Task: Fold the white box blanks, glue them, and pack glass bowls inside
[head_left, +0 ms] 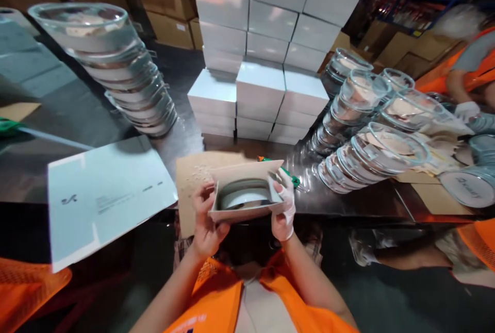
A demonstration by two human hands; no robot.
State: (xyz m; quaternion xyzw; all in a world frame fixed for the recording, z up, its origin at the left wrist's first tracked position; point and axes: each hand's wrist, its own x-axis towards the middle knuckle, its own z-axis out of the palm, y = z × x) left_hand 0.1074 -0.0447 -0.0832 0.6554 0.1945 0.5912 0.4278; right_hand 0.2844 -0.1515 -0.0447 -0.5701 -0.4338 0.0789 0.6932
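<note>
Left hand [207, 222] bare, fingers wrapped on left edge of open white box [247, 194]; right hand [284, 209] gloved, fingers gripping right edge. Glass bowl [243, 198] seated inside, flap not yet shut. Flat unfolded carton [104, 194] just left on steel table [185, 137]. Beyond: closed boxes [266, 49] stacked, many done; nested bowls [367, 137] right and more bowls [116, 60] left remaining unpacked.
</note>
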